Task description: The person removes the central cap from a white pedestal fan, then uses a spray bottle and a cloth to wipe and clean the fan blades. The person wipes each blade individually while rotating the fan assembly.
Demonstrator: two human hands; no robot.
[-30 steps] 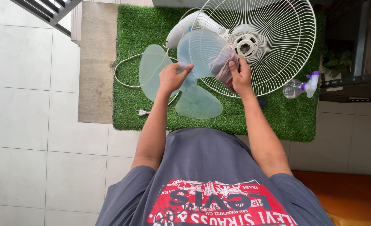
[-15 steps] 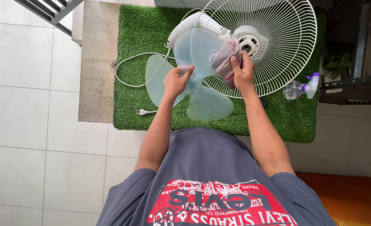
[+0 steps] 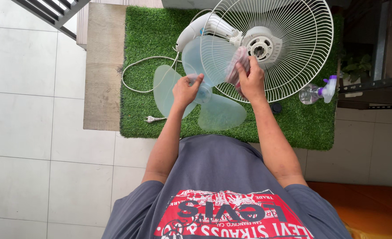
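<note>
pale translucent blue three-lobed plastic fan blade held at its hub.
left hand grips the hub; right hand presses a bunched pinkish cloth on one lobe; likely light, flexible, slick.

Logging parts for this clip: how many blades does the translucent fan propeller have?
3: left blade beside the left hand, bottom blade nearest the person, top blade under the right hand.

One see-through fan blade piece with three wings sits near the middle. One white wire fan cage is at one o'clock. One white fan motor is at twelve o'clock. One cord with one plug is at nine o'clock. One spray bottle is at three o'clock. One pinkish cloth. One green grass mat. Two hands: the left hand, the right hand.
</note>
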